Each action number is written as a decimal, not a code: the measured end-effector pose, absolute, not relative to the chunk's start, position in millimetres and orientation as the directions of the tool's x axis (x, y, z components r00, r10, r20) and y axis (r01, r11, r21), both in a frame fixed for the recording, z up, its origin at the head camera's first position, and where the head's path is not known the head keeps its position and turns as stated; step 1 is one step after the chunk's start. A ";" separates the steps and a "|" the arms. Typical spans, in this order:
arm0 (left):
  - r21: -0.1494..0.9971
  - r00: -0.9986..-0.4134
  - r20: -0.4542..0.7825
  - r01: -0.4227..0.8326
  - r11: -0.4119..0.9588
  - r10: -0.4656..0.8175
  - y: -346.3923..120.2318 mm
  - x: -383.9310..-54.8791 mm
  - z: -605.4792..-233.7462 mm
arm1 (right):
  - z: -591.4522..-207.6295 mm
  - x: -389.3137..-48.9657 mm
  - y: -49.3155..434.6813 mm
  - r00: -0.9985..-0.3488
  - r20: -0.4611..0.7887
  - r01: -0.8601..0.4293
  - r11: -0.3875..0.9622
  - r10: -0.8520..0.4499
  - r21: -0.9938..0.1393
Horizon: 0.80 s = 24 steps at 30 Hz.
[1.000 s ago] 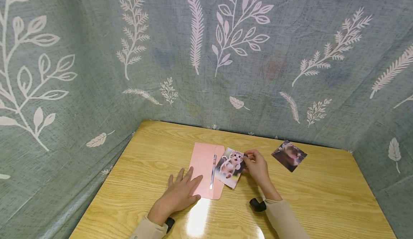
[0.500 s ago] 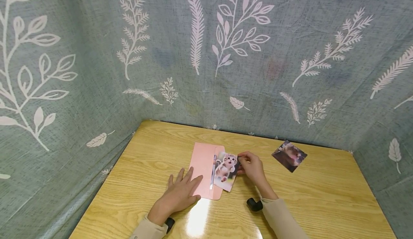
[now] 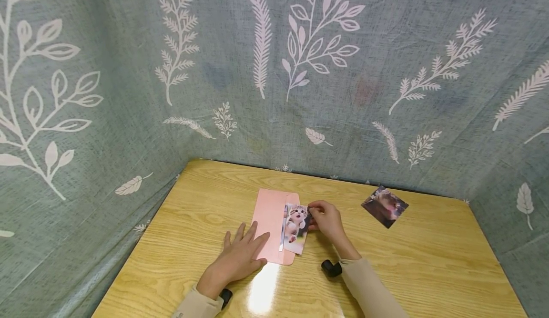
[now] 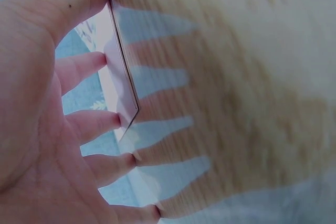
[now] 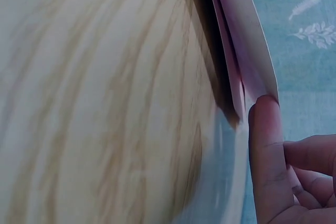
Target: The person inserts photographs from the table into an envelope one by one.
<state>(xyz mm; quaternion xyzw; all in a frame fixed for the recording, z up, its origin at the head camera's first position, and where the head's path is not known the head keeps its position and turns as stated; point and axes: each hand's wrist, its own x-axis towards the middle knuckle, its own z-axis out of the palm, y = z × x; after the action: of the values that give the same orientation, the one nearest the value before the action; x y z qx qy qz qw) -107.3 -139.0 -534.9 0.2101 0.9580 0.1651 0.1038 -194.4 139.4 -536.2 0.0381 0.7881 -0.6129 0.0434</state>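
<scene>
A pink envelope (image 3: 269,206) lies flat on the wooden table, its opening facing right. My left hand (image 3: 237,257) rests spread over the envelope's lower left part, fingertips pressing it and the table beside it. In my right hand (image 3: 328,220) a kitten photo (image 3: 297,225) is pinched by its right edge. The photo's left side meets the envelope's opening, where a thin strip of another picture (image 3: 281,241) shows. From the right wrist view, the thumb (image 5: 269,150) is against the photo, which stands slightly above the pink flap (image 5: 233,87).
A second photo (image 3: 384,207), dark with a brown animal, lies at the back right of the wooden table (image 3: 429,261). Grey-green cloth (image 3: 257,132) with white leaf prints hangs behind and beside the table. Black wrist cameras (image 3: 331,268) sit at both cuffs.
My right hand has moved left with the kitten photo, which has turned more upright and come to the envelope's opening. My left hand has stayed in place.
</scene>
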 end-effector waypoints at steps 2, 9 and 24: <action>0.362 -0.890 -0.128 0.369 0.856 0.438 -139.2 -107.7 -534.6 | -536.1 -195.5 137.1 -0.993 -0.116 0.112 0.245 0.001 -0.963; 0.366 -0.888 -0.119 0.376 0.851 0.444 -139.2 -108.5 -533.5 | -537.5 -199.9 126.9 -0.994 -0.106 0.097 0.281 -0.017 -0.955; 0.367 -0.891 -0.112 0.375 0.851 0.441 -137.9 -106.7 -532.1 | -542.5 -205.1 109.7 -0.993 -0.103 0.081 0.322 -0.050 -0.943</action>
<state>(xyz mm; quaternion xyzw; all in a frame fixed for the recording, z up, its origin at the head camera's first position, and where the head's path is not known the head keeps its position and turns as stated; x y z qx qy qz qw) -106.7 -137.9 -532.1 0.2130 0.9573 0.1702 0.0966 -205.1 109.7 -542.5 0.0097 0.8110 -0.5822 0.0563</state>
